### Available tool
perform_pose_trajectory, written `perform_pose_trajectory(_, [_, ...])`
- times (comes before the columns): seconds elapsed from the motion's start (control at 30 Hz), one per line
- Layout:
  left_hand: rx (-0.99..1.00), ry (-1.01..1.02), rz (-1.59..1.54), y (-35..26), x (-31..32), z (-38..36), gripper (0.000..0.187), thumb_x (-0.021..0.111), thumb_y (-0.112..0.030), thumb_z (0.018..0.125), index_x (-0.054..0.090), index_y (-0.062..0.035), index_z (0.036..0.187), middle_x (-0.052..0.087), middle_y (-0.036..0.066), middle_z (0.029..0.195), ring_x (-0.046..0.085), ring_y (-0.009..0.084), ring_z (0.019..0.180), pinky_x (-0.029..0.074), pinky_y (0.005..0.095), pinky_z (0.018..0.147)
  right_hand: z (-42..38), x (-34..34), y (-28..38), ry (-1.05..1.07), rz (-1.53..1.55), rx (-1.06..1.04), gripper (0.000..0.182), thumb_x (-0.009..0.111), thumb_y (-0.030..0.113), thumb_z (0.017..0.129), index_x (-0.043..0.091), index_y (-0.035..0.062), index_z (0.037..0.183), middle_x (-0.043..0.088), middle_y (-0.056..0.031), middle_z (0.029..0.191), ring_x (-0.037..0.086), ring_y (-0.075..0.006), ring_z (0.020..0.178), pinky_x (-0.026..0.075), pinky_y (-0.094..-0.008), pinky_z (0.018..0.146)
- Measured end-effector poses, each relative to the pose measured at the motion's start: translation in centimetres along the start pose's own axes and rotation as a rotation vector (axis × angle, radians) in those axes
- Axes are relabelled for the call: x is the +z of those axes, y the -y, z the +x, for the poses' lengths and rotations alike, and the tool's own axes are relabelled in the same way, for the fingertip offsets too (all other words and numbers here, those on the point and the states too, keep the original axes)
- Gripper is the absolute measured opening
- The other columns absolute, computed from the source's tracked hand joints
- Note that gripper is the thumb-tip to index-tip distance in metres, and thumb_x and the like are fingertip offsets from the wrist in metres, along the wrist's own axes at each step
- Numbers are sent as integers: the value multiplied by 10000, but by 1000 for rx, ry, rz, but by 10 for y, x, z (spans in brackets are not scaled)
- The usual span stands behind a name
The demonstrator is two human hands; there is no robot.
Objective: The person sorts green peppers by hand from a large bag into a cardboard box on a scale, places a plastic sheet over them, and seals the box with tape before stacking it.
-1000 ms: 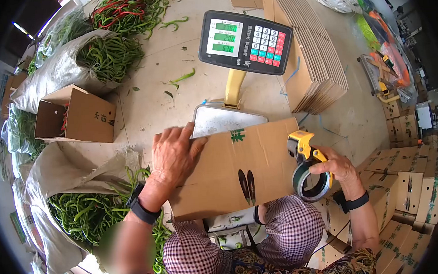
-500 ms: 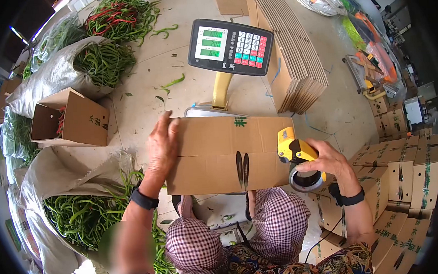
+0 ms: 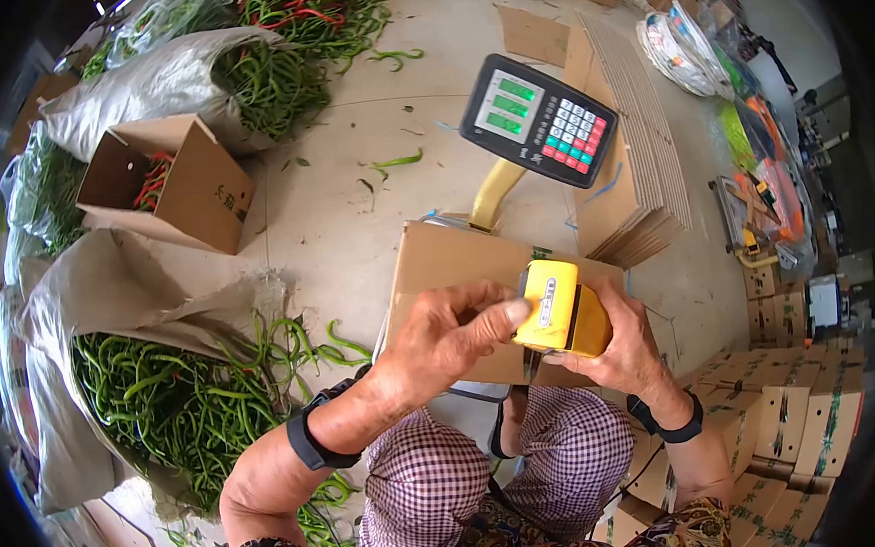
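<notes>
A yellow packing tape dispenser [image 3: 550, 305] is gripped by my right hand [image 3: 622, 337], whose fingers wrap its right side. My left hand [image 3: 441, 338] meets the dispenser's left edge, fingers curled and thumb tip pressed against it; whether it pinches the tape end is hidden. Below both hands lies a closed cardboard box [image 3: 437, 258], turned at a slant and partly covered by them. The box rests on a platform scale, whose display head [image 3: 538, 120] with lit green digits stands just beyond on a yellow post [image 3: 496, 192].
On the left, an open sack of green chillies [image 3: 179, 395] lies near my arm. Behind it are an open carton [image 3: 208, 202] with red chillies and another sack [image 3: 161, 85]. Flattened cartons [image 3: 640, 141] stand at right; closed boxes [image 3: 776, 398] are stacked lower right.
The dispenser has come left and up over the box, turned in my right hand. My left hand has left the box's far left corner and moved to the dispenser. The view has shifted.
</notes>
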State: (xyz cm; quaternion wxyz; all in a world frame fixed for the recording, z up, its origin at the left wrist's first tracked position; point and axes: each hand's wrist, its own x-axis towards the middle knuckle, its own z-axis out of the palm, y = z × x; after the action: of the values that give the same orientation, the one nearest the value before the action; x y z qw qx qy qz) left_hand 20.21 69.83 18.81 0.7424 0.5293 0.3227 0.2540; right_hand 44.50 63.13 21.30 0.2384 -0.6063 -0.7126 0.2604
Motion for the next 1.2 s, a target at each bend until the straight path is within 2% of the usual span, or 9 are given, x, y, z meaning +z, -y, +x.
perform_pose_trajectory(0.07, [-8,-44,-150,12,-2,2,225,567,-170,989,672,27,1022,666,34,890,596,90,791,492,242,752,3,4,1,11,-11,-36,611,894,231,633,554,23,1096,662,-148,927,679,-339,838,548,-411,737])
perform_pose_trajectory(0.27, [-178,-50,-593,34,-9,-1,178,591,-175,976,658,-9,970,655,14,867,594,85,776,489,227,713,6,13,-1,35,-3,-82,643,901,226,620,549,14,1114,665,-152,937,684,-328,835,555,-403,745])
perform_pose_trajectory(0.57, [36,-205,-112,59,-19,1,165,577,-136,972,628,18,941,606,7,787,553,79,710,462,235,656,19,21,17,121,-150,-77,644,898,249,635,539,10,1114,663,-173,913,691,-341,807,564,-406,701])
perform_pose_trajectory(0.67, [14,-494,-221,61,-53,-15,164,600,-154,911,641,5,920,587,5,748,547,90,691,446,233,651,22,20,19,131,-231,-91,625,896,268,644,535,12,1087,657,-182,899,687,-344,784,563,-406,669])
perform_pose_trajectory(0.73, [58,-703,-226,74,-99,-26,140,598,-140,917,625,-27,839,524,-23,679,475,79,615,394,223,606,25,18,18,135,-308,-72,596,896,268,648,523,15,1038,645,-184,862,678,-348,746,555,-406,629])
perform_pose_trajectory(0.83, [87,-728,-288,87,-132,-43,99,614,-116,927,635,-53,854,568,-25,736,485,54,636,414,222,598,35,26,24,162,-312,-120,598,896,271,644,517,16,1031,637,-179,833,674,-351,723,551,-410,619])
perform_pose_trajectory(0.93, [65,-920,-322,89,-164,-54,132,620,-143,909,654,-36,839,577,-12,696,496,71,585,406,220,581,48,22,31,171,-366,-134,599,892,269,643,518,16,1037,638,-183,837,675,-364,727,554,-421,619])
perform_pose_trajectory(1.0, [100,-859,-342,101,-192,-60,143,617,-154,926,626,-62,817,529,-34,692,466,61,593,397,213,577,51,20,30,197,-419,-40,597,889,263,642,519,16,1041,642,-193,856,676,-378,744,557,-431,625])
perform_pose_trajectory(1.2, [63,-798,-330,123,-213,-58,161,597,-157,959,588,-94,811,470,-61,706,427,34,627,386,205,589,61,37,42,218,-478,-100,589,884,261,647,511,17,1032,641,-199,868,676,-378,758,552,-432,635])
